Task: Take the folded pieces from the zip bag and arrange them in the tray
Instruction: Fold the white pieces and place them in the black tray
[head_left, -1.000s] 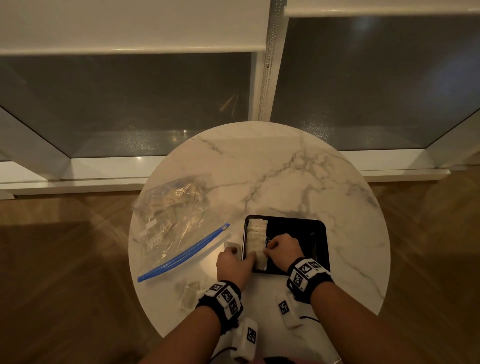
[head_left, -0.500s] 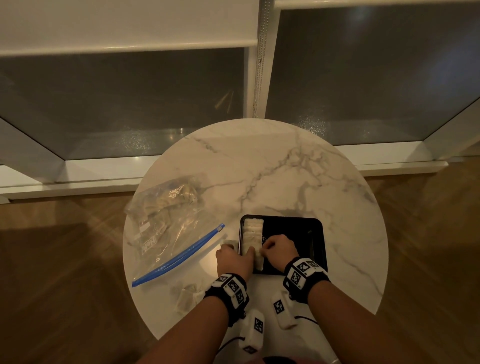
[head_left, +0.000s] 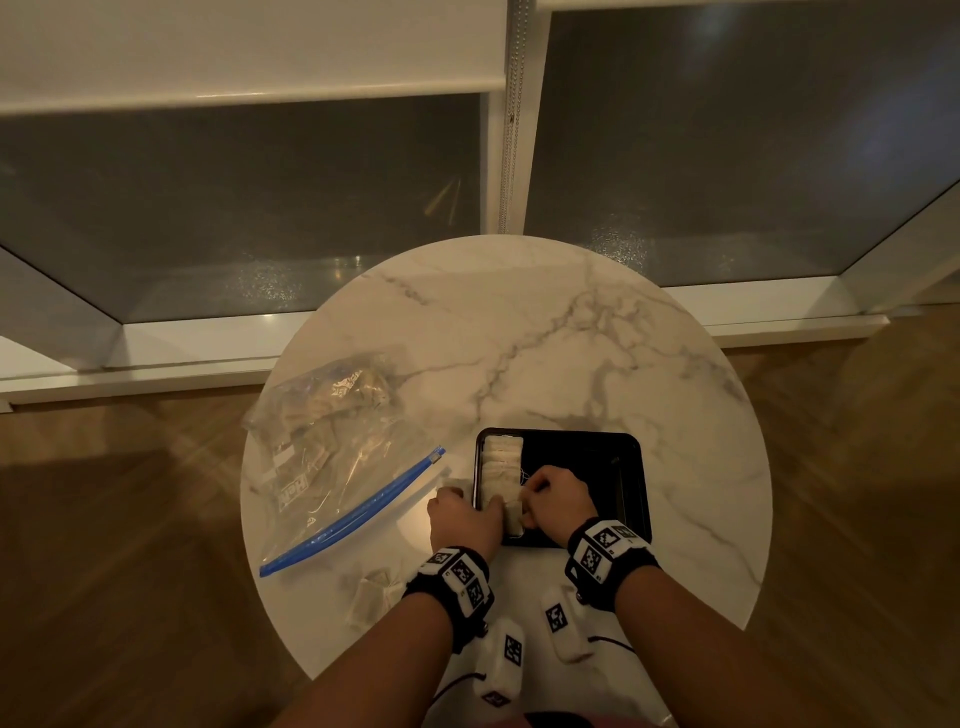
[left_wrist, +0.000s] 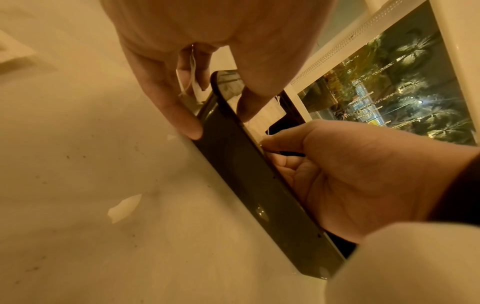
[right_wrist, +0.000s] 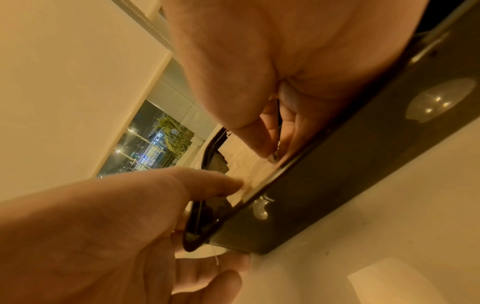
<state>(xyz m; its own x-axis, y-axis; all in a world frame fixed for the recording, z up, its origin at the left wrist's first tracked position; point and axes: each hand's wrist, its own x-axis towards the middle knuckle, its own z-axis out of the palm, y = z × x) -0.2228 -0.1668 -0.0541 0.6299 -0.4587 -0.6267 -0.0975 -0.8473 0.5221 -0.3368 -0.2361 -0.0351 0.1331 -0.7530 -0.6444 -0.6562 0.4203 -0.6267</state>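
Observation:
A black tray sits on the near half of the marble table, with a column of white folded pieces along its left side. My right hand pinches a folded piece at the tray's near-left corner; its fingertips meet on it. My left hand straddles the tray's left wall, with the thumb on the pieces inside. Its curled fingers hold another folded piece outside the tray. The clear zip bag with a blue zipper lies to the left and holds more pieces.
A few loose folded pieces lie on the round table near its front-left edge. Small white tagged boxes rest by my wrists. The table stands against a window, with wooden floor around it.
Both hands stay at the tray's near-left corner on the same piece, with only small finger shifts. The head view has drifted slightly.

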